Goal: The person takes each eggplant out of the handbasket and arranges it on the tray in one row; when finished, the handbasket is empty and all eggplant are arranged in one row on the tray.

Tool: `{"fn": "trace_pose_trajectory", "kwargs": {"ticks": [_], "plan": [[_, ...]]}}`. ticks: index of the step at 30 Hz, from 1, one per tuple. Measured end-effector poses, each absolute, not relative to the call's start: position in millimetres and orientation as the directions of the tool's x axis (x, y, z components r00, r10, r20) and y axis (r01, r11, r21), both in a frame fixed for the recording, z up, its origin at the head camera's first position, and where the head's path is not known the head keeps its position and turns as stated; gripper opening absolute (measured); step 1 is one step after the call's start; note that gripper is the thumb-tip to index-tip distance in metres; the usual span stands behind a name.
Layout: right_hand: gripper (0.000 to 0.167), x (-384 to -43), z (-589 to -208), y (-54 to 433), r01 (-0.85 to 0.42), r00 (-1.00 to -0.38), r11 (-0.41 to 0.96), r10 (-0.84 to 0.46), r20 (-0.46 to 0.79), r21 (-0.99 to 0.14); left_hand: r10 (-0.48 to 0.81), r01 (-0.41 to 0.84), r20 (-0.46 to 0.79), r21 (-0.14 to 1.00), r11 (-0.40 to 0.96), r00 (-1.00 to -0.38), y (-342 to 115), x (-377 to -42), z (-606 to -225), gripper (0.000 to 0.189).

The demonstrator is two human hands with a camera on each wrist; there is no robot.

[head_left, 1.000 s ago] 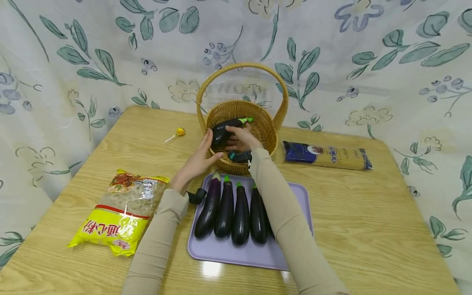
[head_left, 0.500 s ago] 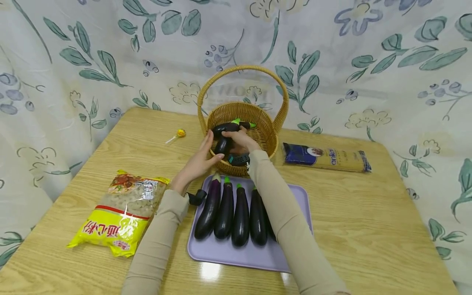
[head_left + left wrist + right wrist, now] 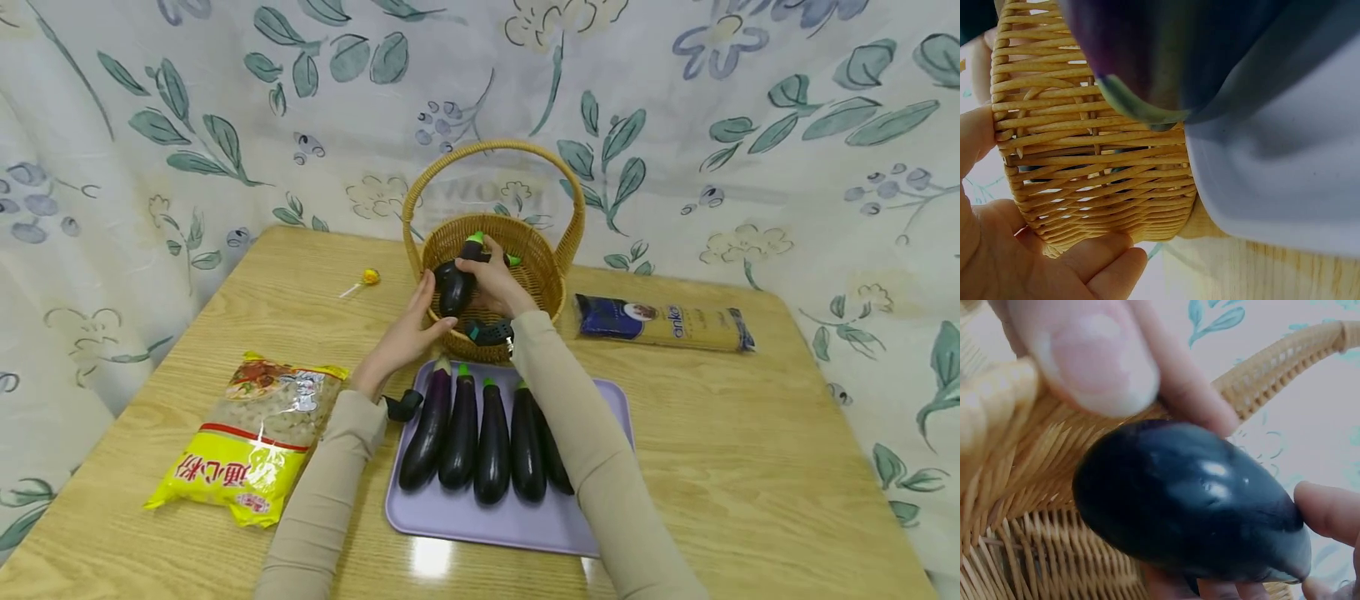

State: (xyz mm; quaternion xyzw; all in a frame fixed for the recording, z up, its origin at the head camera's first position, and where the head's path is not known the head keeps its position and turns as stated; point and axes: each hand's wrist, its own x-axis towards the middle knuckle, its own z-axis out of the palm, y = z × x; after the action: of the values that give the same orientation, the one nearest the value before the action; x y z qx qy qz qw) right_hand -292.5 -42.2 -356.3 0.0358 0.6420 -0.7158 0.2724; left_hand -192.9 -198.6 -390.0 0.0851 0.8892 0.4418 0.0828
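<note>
Inside the wicker basket, my right hand grips a dark eggplant. Its green cap points toward the far rim, and its glossy rounded body fills the middle of the right wrist view. Behind it lies another eggplant, mostly covered, with its green stem end showing to the right. My left hand holds the basket from its left and near side. In the left wrist view its fingers curl against the outside of the woven wall.
A lilac tray with several eggplants in a row stands just before the basket. A yellow pasta bag lies to the left, a lollipop at back left, and a spaghetti pack to the right. A patterned curtain hangs behind.
The gripped eggplant has swung from lying across to pointing away from me, cap at the far end. Behind it the other eggplant's stem has come into sight. My left hand keeps its place.
</note>
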Motion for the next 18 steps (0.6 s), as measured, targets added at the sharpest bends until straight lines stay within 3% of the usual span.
{"fn": "trace_pose_trajectory", "kwargs": {"ticks": [18], "plan": [[0.076,-265,-325,14,0.293,-0.899,-0.203,-0.391,-0.197,-0.935,0.222,0.078,-0.068,0.806,0.586,-0.973,-198,-195,-392,0.085]]}}
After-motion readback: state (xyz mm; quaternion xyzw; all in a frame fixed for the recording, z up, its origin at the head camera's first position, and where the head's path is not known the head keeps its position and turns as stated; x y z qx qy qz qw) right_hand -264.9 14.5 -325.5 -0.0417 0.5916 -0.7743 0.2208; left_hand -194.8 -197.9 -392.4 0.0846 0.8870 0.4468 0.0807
